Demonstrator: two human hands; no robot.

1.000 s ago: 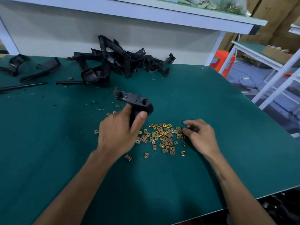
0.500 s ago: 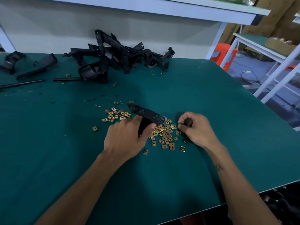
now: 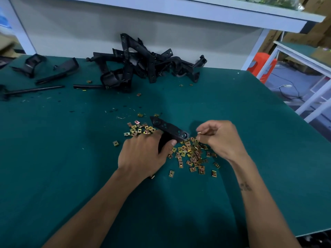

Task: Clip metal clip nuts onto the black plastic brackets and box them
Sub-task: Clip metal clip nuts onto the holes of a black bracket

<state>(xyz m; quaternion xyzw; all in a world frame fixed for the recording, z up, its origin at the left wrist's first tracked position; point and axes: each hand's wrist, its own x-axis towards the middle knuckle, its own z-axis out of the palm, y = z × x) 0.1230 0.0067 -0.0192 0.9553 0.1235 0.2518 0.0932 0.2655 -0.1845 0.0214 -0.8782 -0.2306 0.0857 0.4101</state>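
Black plastic bracket sits gripped in your left hand over the green tabletop, above the scattered clip nuts. Your right hand pinches one clip nut in curled fingers just beside the bracket's end, with more brackets piled at the back

I can read no text, label, brand or number anywhere here; the dark mark on the right forearm is too blurred.

Dim, soft shadows — edges warped
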